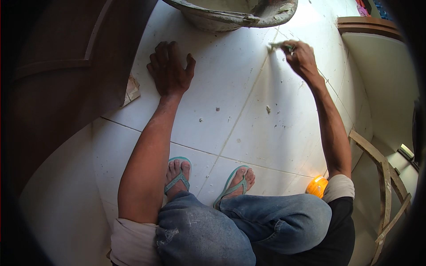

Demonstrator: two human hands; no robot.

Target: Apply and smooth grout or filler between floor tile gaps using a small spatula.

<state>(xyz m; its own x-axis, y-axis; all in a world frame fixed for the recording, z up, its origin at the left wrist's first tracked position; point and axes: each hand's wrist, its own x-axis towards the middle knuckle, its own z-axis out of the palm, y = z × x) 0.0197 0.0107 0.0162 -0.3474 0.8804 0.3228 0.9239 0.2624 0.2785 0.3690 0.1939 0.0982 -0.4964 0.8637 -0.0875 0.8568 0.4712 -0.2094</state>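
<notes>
Nearest, the jeans (199,230) of the squatting person fill the lower part of the view, with 2 green sandals (179,177) just beyond them on the white tile floor (199,88). A round orange object (317,186) sits beside the right sleeve (341,188), and a slatted wooden frame (385,190) stands farther out on that side. Past the feet, a few small crumbs (268,109) lie scattered around a long joint (239,111) that runs away between the tiles. Farther out, the left hand (170,71) is palm down with its fingers spread, holding nothing; whether it bears weight on the tile or hangs just above, I cannot tell. The right hand (300,57) is closed around a small tool (277,45), which points leftward with its tip at the far part of that joint; blur hides the tool's exact shape and whether the tip touches. Farthest of all, just beyond the tool, stands a wide basin (211,25) with a grey-crusted rim. The step in hand looks to be working the tool along the joint, cleaning or filling it. The next move would call for a steady, low grip, with the tip kept on the line, and the left hand clear of its path.
</notes>
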